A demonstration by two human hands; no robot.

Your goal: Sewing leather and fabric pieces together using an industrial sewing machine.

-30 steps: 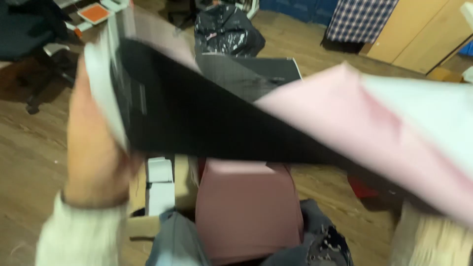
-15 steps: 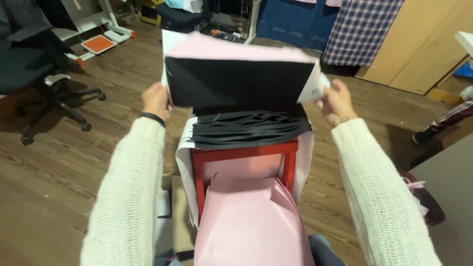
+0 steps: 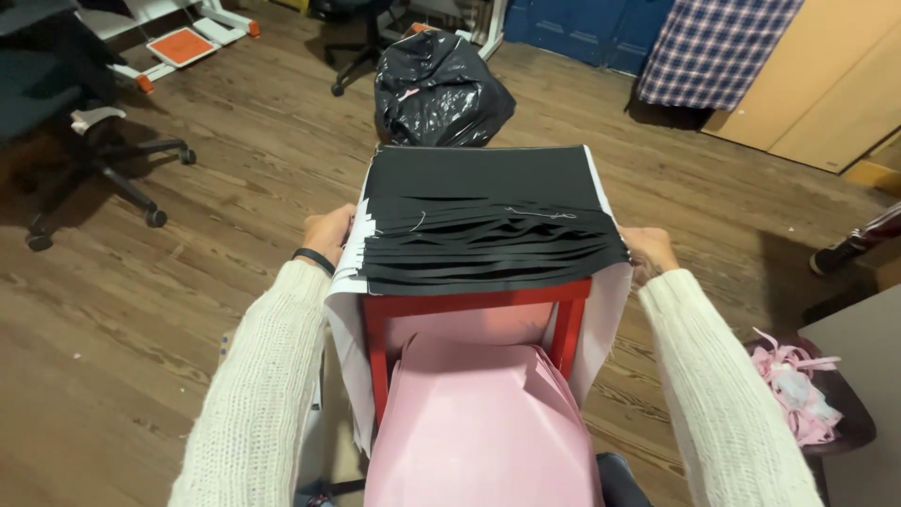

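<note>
We counted two hands, a left hand [image 3: 328,234] and a right hand [image 3: 649,252]; one stack of black sheets [image 3: 488,218]; one red stool [image 3: 474,314]; one black rubbish bag [image 3: 439,89]; two office chairs [image 3: 80,122]; and one heap of pink sheets [image 3: 479,427].

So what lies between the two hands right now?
In the head view, the stack of black sheets draped over the red stool spans the whole stretch from the left hand to the right hand.
</note>
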